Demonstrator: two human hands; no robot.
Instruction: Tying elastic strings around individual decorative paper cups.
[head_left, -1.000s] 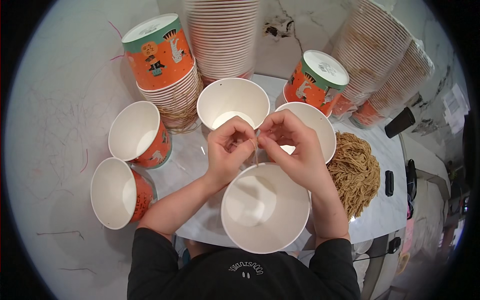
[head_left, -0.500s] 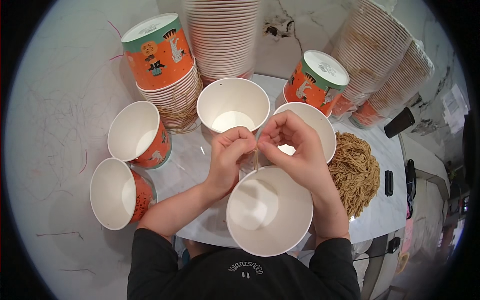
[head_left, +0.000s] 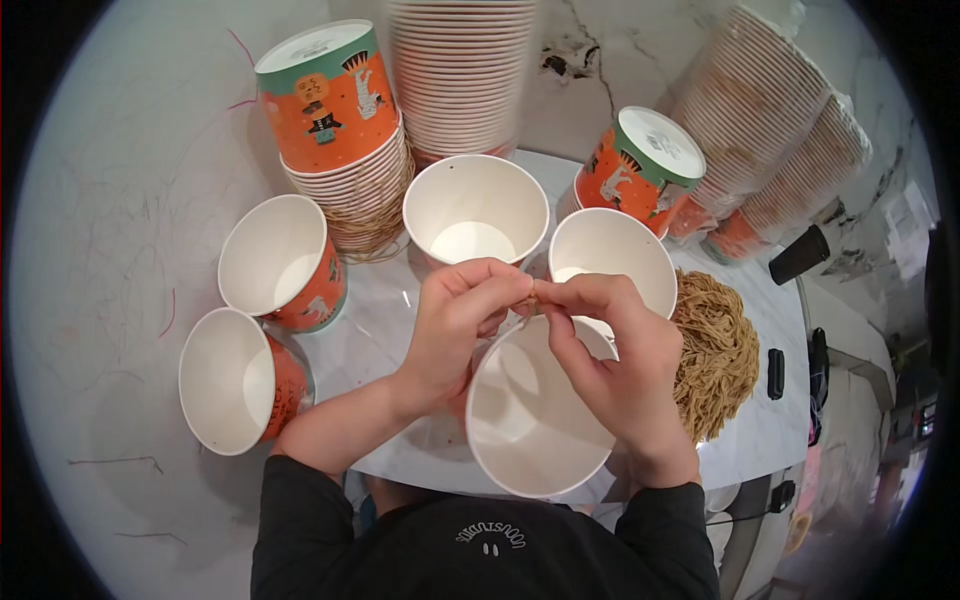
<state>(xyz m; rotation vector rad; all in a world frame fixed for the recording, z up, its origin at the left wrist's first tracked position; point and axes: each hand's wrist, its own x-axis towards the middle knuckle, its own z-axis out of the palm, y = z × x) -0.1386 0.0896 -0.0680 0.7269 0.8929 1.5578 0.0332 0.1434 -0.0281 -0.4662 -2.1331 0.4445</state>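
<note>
A white-lined paper bucket (head_left: 535,440) stands in front of me with its mouth toward me. Over its far rim, my left hand (head_left: 448,325) and my right hand (head_left: 628,355) meet fingertip to fingertip. Both pinch a short tan cord (head_left: 531,305), which is mostly covered by the fingers. It appears to run down to the bucket's rim. A heap of loose tan cords (head_left: 720,350) lies beyond my right wrist. Close behind my hands are two more open buckets, one in the middle (head_left: 475,205) and one to the right (head_left: 645,255).
At left sit two open orange buckets (head_left: 318,295) (head_left: 290,390). Behind them rises a bucket stack (head_left: 320,125) draped with cords. A tall stack (head_left: 460,80) stands at the back, an upturned bucket (head_left: 640,170) and wrapped stacks (head_left: 750,110) at right. A black cup (head_left: 800,255) is farther right.
My right hand has turned over and come down, its fingers now level with the left's. The hands pinch the cord closer together, slightly farther right. The front bucket has shifted a little.
</note>
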